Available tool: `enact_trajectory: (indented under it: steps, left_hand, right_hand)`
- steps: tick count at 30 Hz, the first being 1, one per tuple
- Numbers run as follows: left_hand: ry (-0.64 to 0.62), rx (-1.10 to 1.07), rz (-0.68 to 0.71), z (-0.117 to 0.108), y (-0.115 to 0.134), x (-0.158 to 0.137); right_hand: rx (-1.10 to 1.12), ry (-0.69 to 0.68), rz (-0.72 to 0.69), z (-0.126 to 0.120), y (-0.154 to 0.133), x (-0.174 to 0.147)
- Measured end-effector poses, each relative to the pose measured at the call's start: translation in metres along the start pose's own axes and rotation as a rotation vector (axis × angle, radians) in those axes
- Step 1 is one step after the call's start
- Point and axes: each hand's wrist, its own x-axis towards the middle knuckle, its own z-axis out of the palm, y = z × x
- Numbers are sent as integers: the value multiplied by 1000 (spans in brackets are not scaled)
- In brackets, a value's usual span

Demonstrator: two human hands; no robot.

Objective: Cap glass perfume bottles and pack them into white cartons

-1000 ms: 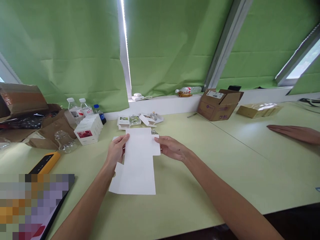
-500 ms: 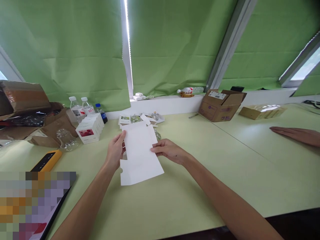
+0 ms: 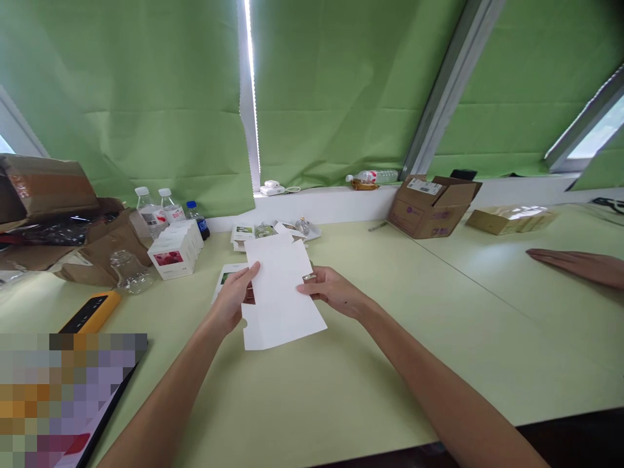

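My left hand (image 3: 234,292) and my right hand (image 3: 334,290) hold a flattened white cardboard box (image 3: 277,292) above the table, one at each side edge. Its plain white face with cut tabs and notches is toward me. Each thumb presses on this face, and the fingers go behind. Small brown printed areas peek out past both side edges; most of what lies behind the sheet is hidden. Just left of it, a white printed card (image 3: 226,272) with a green picture shows in part on the table. Beyond it lie small white cartons (image 3: 242,232) and a clear glass ornament (image 3: 303,225).
A row of white boxes (image 3: 174,252), a clear jar (image 3: 130,273), bottles (image 3: 151,211) and a yellow-black device (image 3: 92,313) stand left. Rightward are a cardboard carton (image 3: 424,211), a wrapped yellowish pack (image 3: 511,220) and another person's hand (image 3: 560,260). A blurred-out item covers the lower left.
Both hands have shifted the white box slightly right and away from me. The card with the green picture now shows left of it, and brown printed bits appear at its side edges.
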Motion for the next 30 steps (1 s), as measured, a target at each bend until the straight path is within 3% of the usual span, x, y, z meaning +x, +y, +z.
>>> enact_trajectory:
  steps: [9, 16, 24, 30]
  left_hand:
    - [-174, -51, 12, -1, -1, -1]
    - [-110, -59, 3, -2, -5, 6]
    - [-80, -84, 5, 0, -7, 7]
    - [-82, -78, 0, -2, -9, 7]
  right_hand:
    - [69, 275, -55, -12, 12, 11]
    - [104, 151, -57, -12, 11, 9]
    - [78, 160, -47, -11, 12, 10]
    - [110, 221, -205, -7, 9, 9]
